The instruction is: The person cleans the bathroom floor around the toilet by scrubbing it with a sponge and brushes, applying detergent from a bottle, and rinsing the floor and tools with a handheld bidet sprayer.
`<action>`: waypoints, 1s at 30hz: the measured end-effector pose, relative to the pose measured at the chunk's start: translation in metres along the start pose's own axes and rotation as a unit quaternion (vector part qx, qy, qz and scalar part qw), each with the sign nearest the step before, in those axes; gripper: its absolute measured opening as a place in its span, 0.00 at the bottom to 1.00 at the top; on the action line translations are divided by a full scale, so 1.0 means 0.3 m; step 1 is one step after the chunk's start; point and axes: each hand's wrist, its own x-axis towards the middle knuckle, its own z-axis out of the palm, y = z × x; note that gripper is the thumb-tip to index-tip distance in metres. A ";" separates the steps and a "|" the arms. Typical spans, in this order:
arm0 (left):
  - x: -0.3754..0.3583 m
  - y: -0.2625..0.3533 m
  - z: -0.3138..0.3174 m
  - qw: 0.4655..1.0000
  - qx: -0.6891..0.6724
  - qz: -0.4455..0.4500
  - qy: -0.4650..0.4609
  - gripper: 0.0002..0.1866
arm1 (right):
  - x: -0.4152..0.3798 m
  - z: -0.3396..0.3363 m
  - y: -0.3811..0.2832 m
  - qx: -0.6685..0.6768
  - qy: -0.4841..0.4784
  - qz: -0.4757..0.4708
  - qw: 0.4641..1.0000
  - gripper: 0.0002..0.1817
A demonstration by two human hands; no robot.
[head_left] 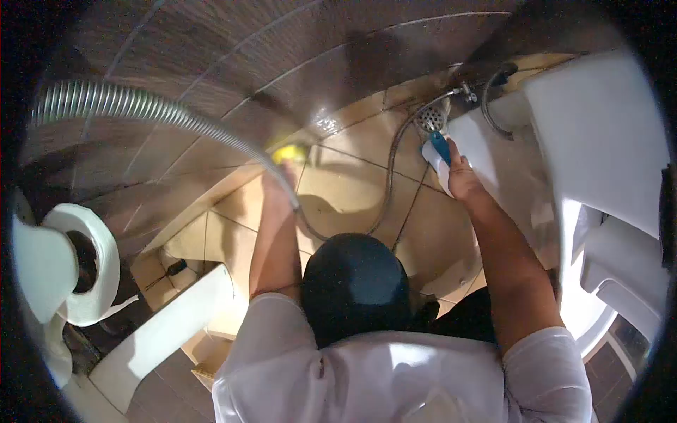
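Note:
Near the foot of the tiled wall, my left hand (282, 173) is on a yellow item (288, 154), blurred and partly behind the ribbed hose (240, 144); its fingers are smeared. My right hand (462, 176) is closed around a brush (439, 146) with a blue-green handle and a pale lower part, held low beside the toilet base (479, 141). The handle's tip lies just below the round floor drain (430, 119). A thin metal hose (392, 162) runs across the beige floor tiles (343, 185) between my hands.
White toilet (599, 120) stands on the right, with a small valve (468, 92) near the wall. Toilet paper roll (106, 261) hangs at the left, above a white ledge (169, 324). My dark-clothed knee (356, 282) is at the centre.

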 end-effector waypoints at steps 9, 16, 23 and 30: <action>0.158 -0.079 0.589 0.988 0.090 -0.019 -0.122 0.11 | 0.056 0.078 0.083 0.010 0.079 -0.062 0.995 0.35; 0.071 -0.117 -0.010 0.995 -0.092 -0.017 0.045 0.10 | 0.027 0.036 0.041 0.027 0.018 -0.008 0.999 0.39; -0.126 0.109 -0.091 0.939 -0.243 -0.114 0.213 0.08 | 0.053 0.034 0.070 0.141 0.020 -0.107 0.984 0.43; -0.298 0.192 -0.154 0.962 -0.168 0.000 0.214 0.17 | -0.114 -0.256 -0.412 0.129 0.115 -0.354 0.919 0.35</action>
